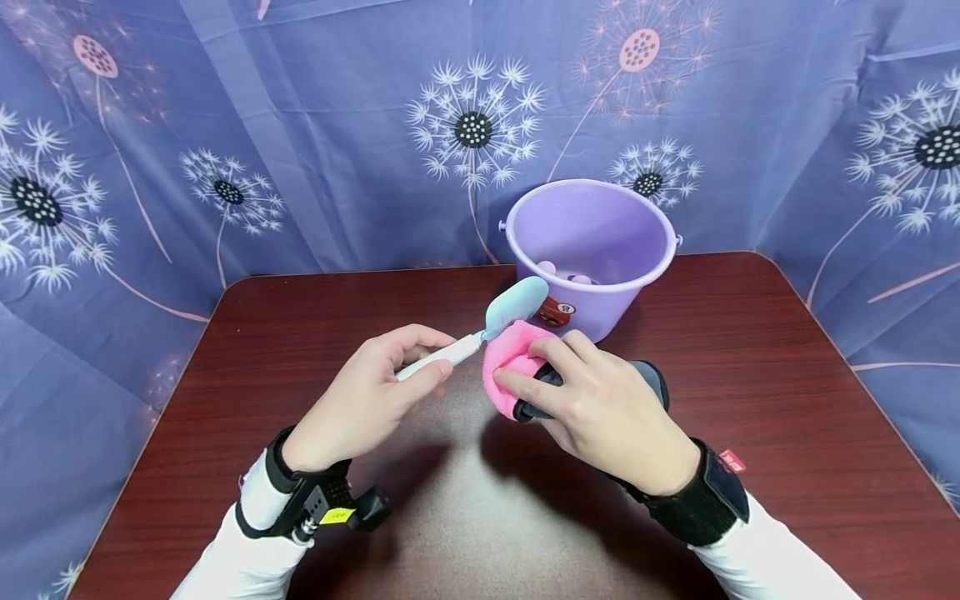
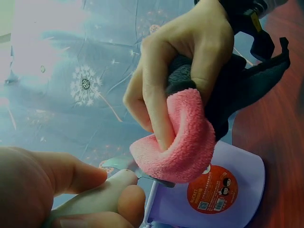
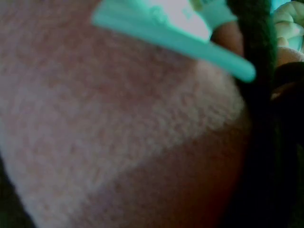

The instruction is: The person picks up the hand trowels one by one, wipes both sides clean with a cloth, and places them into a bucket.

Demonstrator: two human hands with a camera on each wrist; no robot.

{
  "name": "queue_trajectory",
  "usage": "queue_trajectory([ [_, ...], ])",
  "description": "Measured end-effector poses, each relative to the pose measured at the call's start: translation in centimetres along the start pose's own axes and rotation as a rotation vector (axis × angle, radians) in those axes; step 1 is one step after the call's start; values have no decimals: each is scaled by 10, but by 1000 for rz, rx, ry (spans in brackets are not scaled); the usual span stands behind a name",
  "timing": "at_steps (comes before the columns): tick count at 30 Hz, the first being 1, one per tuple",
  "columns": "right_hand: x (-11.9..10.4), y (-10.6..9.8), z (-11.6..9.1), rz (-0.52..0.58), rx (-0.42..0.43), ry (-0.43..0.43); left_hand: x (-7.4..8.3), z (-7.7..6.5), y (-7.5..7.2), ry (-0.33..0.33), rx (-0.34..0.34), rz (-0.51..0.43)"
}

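In my left hand (image 1: 367,387) the white handle of a spatula (image 1: 517,307) is pinched between thumb and fingers, and its light blue rounded blade points up toward the right. My right hand (image 1: 600,408) grips a bunched plush cloth (image 1: 510,362), pink on one side and dark grey on the other. The pink part sits right at the lower edge of the blade in the head view. From the left wrist, the pink fold overlaps the spatula's neck, with the right fingers pressed into the cloth. Pink plush fills most of the right wrist view, behind a teal blade edge (image 3: 175,40).
Behind the hands, a purple bucket (image 1: 592,242) with a red label stands near the table's back edge, with small light purple things (image 1: 547,267) inside. The dark red wooden table (image 1: 315,308) reaches to a blue dandelion-print curtain (image 1: 337,125).
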State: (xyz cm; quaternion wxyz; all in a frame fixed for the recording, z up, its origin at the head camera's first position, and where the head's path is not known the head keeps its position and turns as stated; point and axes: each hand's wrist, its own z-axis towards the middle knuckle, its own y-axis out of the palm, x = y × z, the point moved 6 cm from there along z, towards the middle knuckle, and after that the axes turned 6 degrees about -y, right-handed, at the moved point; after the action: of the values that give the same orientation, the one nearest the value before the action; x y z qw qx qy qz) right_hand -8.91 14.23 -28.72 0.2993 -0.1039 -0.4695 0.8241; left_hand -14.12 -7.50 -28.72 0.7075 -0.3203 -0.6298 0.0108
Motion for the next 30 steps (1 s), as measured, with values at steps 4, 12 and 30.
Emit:
queue_trajectory([
  [4, 1, 1, 0, -9, -5, -5, 2, -1, -2, -4, -5, -24],
  [12, 5, 6, -1, -19, -21, 30, 3, -2, -4, -5, -7, -63],
  [30, 31, 2, -11, -43, -12, 203, 4, -6, -11, -1, -6, -6],
])
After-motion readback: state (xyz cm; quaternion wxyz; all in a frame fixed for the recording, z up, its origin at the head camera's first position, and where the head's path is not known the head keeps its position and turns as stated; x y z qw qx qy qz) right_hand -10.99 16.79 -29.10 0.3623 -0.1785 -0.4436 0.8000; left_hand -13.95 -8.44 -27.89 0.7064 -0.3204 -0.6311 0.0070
